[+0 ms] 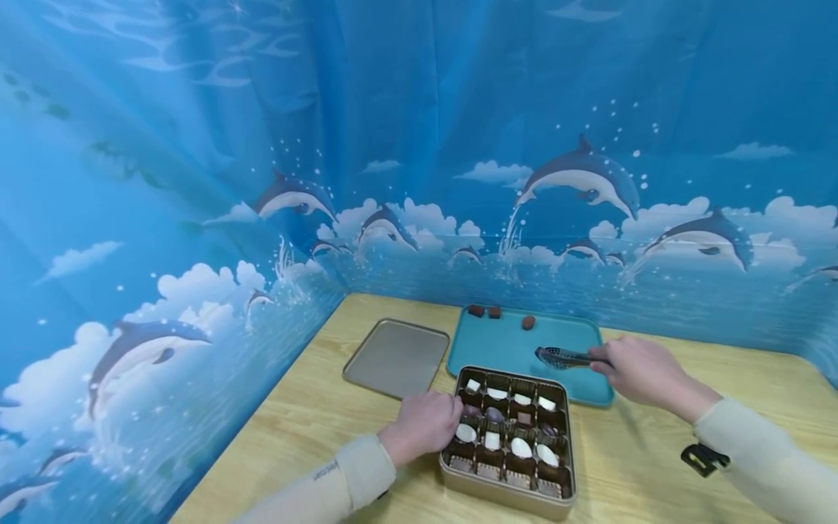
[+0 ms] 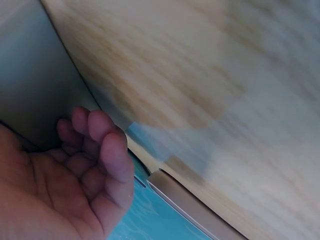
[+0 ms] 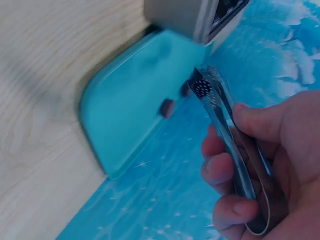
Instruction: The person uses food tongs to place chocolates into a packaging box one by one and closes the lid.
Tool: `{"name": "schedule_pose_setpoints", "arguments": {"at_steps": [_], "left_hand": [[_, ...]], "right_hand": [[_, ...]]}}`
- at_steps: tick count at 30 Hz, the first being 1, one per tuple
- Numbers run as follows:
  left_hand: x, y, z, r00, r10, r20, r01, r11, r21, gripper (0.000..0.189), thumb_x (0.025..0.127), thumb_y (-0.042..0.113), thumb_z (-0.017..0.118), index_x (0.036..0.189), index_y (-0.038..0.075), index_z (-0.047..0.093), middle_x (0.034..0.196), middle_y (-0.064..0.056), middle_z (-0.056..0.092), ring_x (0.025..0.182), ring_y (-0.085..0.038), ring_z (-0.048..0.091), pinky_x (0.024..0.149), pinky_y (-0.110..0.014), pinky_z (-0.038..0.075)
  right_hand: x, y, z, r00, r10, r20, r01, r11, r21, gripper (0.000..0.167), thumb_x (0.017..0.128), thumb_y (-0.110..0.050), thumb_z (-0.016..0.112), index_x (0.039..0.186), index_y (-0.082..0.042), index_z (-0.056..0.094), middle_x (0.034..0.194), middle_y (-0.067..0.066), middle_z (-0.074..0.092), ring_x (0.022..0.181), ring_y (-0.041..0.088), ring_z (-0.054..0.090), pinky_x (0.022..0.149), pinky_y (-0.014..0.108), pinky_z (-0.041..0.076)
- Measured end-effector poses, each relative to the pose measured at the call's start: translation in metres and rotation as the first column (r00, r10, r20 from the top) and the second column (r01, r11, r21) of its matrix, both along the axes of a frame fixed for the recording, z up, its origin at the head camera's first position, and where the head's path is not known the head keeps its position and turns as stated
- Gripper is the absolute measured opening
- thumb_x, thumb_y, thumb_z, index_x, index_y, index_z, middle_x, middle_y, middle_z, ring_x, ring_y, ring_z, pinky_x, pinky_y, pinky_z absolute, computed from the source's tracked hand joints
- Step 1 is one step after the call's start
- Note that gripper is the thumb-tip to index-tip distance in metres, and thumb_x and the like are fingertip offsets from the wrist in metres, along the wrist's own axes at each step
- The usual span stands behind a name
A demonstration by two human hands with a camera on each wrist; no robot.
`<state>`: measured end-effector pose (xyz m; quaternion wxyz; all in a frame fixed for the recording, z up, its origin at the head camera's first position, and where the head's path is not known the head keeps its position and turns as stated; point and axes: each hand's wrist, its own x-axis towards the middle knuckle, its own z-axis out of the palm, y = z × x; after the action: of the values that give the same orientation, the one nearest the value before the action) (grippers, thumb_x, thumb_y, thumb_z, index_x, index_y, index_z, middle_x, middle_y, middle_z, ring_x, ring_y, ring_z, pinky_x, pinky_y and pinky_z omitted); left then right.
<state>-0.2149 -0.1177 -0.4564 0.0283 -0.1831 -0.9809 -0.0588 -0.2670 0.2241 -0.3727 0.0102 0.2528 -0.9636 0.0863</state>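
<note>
My right hand (image 1: pixel 644 375) grips metal serving tongs (image 3: pixel 227 130) with perforated heads, held over the teal tray (image 1: pixel 497 349). I cannot tell whether anything sits between the tong tips. Three brown chocolates lie along the tray's far side, among them a rounded chocolate (image 1: pixel 528 322) and a square chocolate (image 1: pixel 495 312). My left hand (image 1: pixel 425 424) holds the left rim of a square bronze tin (image 1: pixel 507 495), its fingers curled against the side wall. Inside the tin, a divided insert carries rows of white and dark chocolates; the front row shows ridged cell bottoms.
A flat grey metal lid (image 1: pixel 398 358) lies left of the tray, behind the left hand. Wooden tabletop (image 1: pixel 288 444) surrounds these things. A blue curtain (image 1: pixel 419 145) printed with dolphins hangs along the table's back and left edges.
</note>
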Motion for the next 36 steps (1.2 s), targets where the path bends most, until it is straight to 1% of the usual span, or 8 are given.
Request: {"name": "schedule_pose_setpoints", "arguments": {"at_steps": [6, 11, 13, 17, 20, 23, 30, 36], "left_hand": [[0.002, -0.002, 0.000, 1.000, -0.016, -0.015, 0.015, 0.999, -0.029, 0.036, 0.107, 0.028, 0.038, 0.080, 0.017, 0.060, 0.058, 0.006, 0.043, 0.049, -0.010, 0.042, 0.039, -0.027, 0.036], [0.001, -0.001, 0.000, 1.000, -0.017, 0.014, 0.017, 0.999, -0.034, 0.036, 0.107, 0.027, 0.038, 0.079, 0.018, 0.057, 0.058, 0.006, 0.043, 0.049, -0.011, 0.043, 0.039, -0.027, 0.036], [0.001, -0.002, 0.000, 1.000, -0.020, 0.014, 0.021, 0.999, -0.040, 0.035, 0.107, 0.027, 0.038, 0.079, 0.018, 0.056, 0.058, 0.006, 0.043, 0.049, -0.011, 0.042, 0.039, -0.026, 0.036], [0.001, -0.003, 0.002, 0.999, -0.032, 0.011, 0.032, 0.998, -0.050, 0.030, 0.106, 0.026, 0.042, 0.083, 0.018, 0.059, 0.058, 0.006, 0.042, 0.049, -0.010, 0.042, 0.038, -0.026, 0.036], [-0.001, -0.004, 0.002, 0.999, -0.049, 0.011, 0.050, 0.997, -0.062, 0.025, 0.105, 0.026, 0.045, 0.087, 0.017, 0.061, 0.059, 0.006, 0.042, 0.048, -0.009, 0.040, 0.038, -0.024, 0.036], [-0.003, -0.004, 0.002, 0.999, -0.049, 0.013, 0.050, 0.996, -0.068, 0.027, 0.105, 0.026, 0.044, 0.085, 0.017, 0.059, 0.059, 0.006, 0.041, 0.048, -0.010, 0.041, 0.038, -0.025, 0.036], [-0.003, -0.002, 0.003, 0.999, -0.021, 0.031, 0.022, 0.999, -0.045, 0.034, 0.107, 0.027, 0.037, 0.080, 0.018, 0.056, 0.058, 0.004, 0.044, 0.049, -0.012, 0.044, 0.039, -0.029, 0.037], [-0.003, -0.002, 0.003, 1.000, -0.016, 0.022, 0.017, 0.999, -0.032, 0.035, 0.107, 0.027, 0.037, 0.078, 0.018, 0.055, 0.059, 0.003, 0.045, 0.050, -0.013, 0.045, 0.039, -0.030, 0.037]], "right_hand": [[0.027, -0.005, 0.016, 0.999, 0.032, -0.006, -0.032, 0.999, -0.017, 0.034, 0.095, -0.021, 0.068, 0.122, -0.002, 0.070, 0.105, 0.013, 0.076, 0.046, 0.006, 0.040, 0.044, 0.025, 0.032], [0.050, -0.002, 0.027, 0.998, 0.066, 0.015, -0.066, 0.998, -0.013, 0.029, 0.094, -0.023, 0.069, 0.119, -0.009, 0.074, 0.113, 0.009, 0.075, 0.046, 0.003, 0.037, 0.045, 0.024, 0.029], [0.057, -0.001, 0.030, 0.996, 0.079, 0.037, -0.079, 0.997, -0.009, 0.027, 0.094, -0.024, 0.069, 0.118, -0.013, 0.075, 0.113, 0.006, 0.076, 0.048, 0.001, 0.039, 0.046, 0.024, 0.030], [0.070, 0.002, 0.033, 0.991, 0.103, 0.089, -0.105, 0.994, 0.016, 0.024, 0.094, -0.026, 0.070, 0.115, -0.018, 0.076, 0.112, -0.001, 0.076, 0.061, -0.004, 0.054, 0.052, 0.023, 0.035], [0.077, 0.004, 0.035, 0.984, 0.122, 0.129, -0.127, 0.991, 0.036, 0.023, 0.093, -0.028, 0.070, 0.115, -0.021, 0.076, 0.110, -0.005, 0.076, 0.069, -0.006, 0.059, 0.055, 0.023, 0.036], [0.083, 0.006, 0.037, 0.973, 0.157, 0.167, -0.165, 0.986, 0.032, 0.022, 0.093, -0.028, 0.070, 0.114, -0.025, 0.076, 0.104, -0.011, 0.076, 0.065, -0.007, 0.053, 0.053, 0.023, 0.035], [0.093, 0.005, 0.037, 0.933, 0.294, 0.206, -0.301, 0.954, 0.002, 0.013, 0.095, -0.028, 0.068, 0.097, -0.039, 0.073, 0.081, -0.029, 0.062, 0.058, -0.006, 0.043, 0.051, 0.021, 0.033], [0.098, 0.000, 0.035, 0.928, 0.292, 0.233, -0.300, 0.954, -0.001, 0.013, 0.095, -0.031, 0.067, 0.089, -0.043, 0.069, 0.072, -0.029, 0.055, 0.053, -0.004, 0.037, 0.047, 0.021, 0.031]]}}
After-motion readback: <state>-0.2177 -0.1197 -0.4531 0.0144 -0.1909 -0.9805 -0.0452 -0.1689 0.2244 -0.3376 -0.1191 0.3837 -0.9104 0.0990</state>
